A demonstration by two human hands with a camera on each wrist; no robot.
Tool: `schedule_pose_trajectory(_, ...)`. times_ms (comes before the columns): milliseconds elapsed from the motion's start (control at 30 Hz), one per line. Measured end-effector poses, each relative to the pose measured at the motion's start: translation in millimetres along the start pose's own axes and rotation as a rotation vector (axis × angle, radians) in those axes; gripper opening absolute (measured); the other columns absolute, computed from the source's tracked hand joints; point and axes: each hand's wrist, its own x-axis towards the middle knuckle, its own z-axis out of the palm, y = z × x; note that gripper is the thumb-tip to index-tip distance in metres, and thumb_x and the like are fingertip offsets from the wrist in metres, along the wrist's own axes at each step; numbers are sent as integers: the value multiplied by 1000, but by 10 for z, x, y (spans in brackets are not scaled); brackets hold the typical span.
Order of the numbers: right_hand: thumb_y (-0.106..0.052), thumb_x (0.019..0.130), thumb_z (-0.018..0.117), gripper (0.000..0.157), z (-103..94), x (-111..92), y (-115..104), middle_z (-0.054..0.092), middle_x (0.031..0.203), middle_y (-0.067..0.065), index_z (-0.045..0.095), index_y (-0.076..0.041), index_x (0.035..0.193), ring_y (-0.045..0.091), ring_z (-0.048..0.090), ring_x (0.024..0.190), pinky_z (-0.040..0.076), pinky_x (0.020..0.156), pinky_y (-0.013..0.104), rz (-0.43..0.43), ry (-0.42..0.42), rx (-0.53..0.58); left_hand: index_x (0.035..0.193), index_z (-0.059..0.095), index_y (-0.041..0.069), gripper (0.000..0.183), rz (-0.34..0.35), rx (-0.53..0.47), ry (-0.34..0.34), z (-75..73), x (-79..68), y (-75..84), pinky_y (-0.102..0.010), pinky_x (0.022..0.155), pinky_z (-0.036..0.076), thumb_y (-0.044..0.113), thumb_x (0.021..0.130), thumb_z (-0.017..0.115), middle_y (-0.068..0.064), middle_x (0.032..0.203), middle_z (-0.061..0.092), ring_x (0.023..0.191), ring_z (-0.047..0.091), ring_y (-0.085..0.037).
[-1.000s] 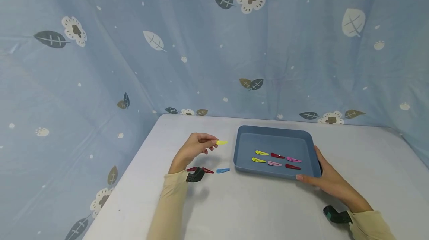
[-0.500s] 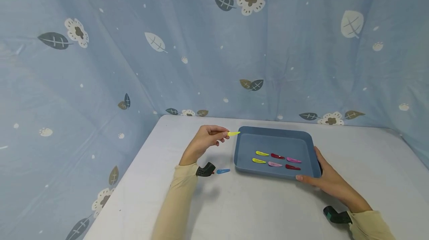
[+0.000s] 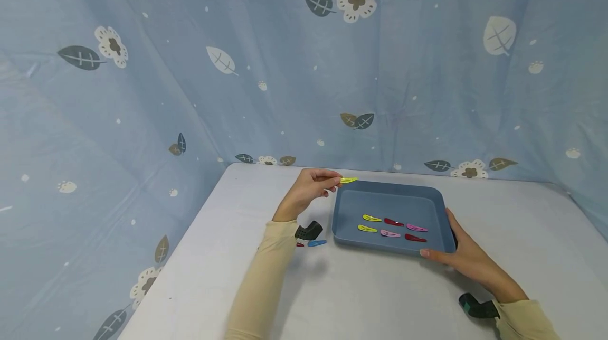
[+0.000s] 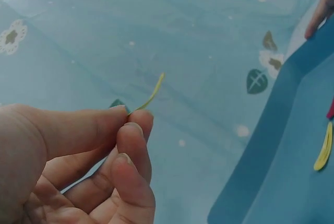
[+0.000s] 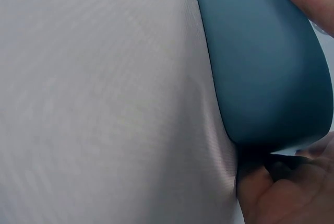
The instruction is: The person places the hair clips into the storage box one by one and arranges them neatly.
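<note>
My left hand (image 3: 311,190) pinches a yellow snap hair clip (image 3: 349,179) between thumb and forefinger, over the far left corner of a blue tray (image 3: 389,188). In the left wrist view the hair clip (image 4: 154,92) shows edge-on, its thin end pointing away from the fingertips. Two rows of hair clips lie inside the tray: yellow (image 3: 368,228), red (image 3: 415,237) and pink (image 3: 390,233) ones. Around the tray's near right corner grips my right hand (image 3: 470,258), thumb at the front rim and fingers along the right side.
A blue hair clip (image 3: 316,243) lies on the white table (image 3: 361,298) left of the tray. Next to it, a red clip (image 3: 300,245) is partly hidden behind the left wrist's black camera (image 3: 310,230). A patterned blue curtain (image 3: 285,81) stands behind the table.
My left hand has moved right and away from me with the yellow hair clip, from left of the tray to its far left corner. The right hand and tray stay put.
</note>
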Motion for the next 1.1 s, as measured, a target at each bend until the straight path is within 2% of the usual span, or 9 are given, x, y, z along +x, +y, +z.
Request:
schedule_pose_trajectory(100, -50, 82, 72, 122, -2, -3, 2, -7, 157, 32, -27, -27, 149, 61, 9, 139, 27, 94, 76, 3, -1, -2, 111, 71, 7, 23, 19, -26, -23, 68, 62, 12, -26, 68, 49, 18, 91, 67, -18, 107, 71, 82, 63, -15)
schedule_pose_trajectory(233, -50, 82, 72, 122, -1, -5, 8, -6, 157, 33, -27, -26, 149, 61, 10, 138, 28, 94, 76, -1, 0, -5, 108, 72, 7, 21, 25, -26, -35, 175, 152, 8, -25, 67, 49, 19, 91, 68, -9, 98, 73, 80, 63, -14)
schedule_pose_trajectory(433, -49, 81, 72, 122, 1, -10, -10, -6, 157, 32, -26, -25, 150, 60, 10, 139, 28, 94, 76, -7, 9, -4, 109, 72, 8, 22, 14, -10, -54, 340, 259, 8, -36, 77, 53, 19, 91, 68, -5, 96, 73, 87, 65, -21)
schedule_pose_trajectory(567, -50, 81, 72, 122, -1, -15, -25, -5, 157, 32, -26, -24, 150, 60, 11, 139, 28, 94, 76, -5, 11, -4, 108, 73, 9, 20, -12, -17, -60, 439, 326, -6, -33, 76, 53, 19, 91, 68, -5, 95, 73, 90, 66, -23)
schedule_pose_trajectory(667, -49, 82, 72, 122, -5, -17, -26, -4, 157, 33, -25, -24, 150, 60, 12, 138, 28, 94, 76, -7, 11, -3, 107, 73, 9, 20, -34, -27, -63, 505, 377, -31, -32, 76, 52, 19, 90, 69, -5, 95, 73, 96, 66, -29)
schedule_pose_trajectory(933, -50, 82, 72, 122, -7, -7, -9, -6, 157, 32, -26, -24, 150, 60, 11, 139, 27, 94, 76, -4, 9, -1, 104, 75, 9, 17, -66, -34, -101, 671, 529, -138, -47, 89, 51, 17, 90, 69, -3, 92, 74, 110, 60, -45)
schedule_pose_trajectory(1100, -50, 82, 72, 122, -9, -11, -23, -6, 157, 32, -26, -25, 150, 60, 11, 139, 27, 95, 76, -1, 7, 7, 102, 75, 8, 15, -94, -33, -111, 749, 601, -217, -50, 93, 50, 15, 90, 69, -3, 92, 74, 112, 59, -46)
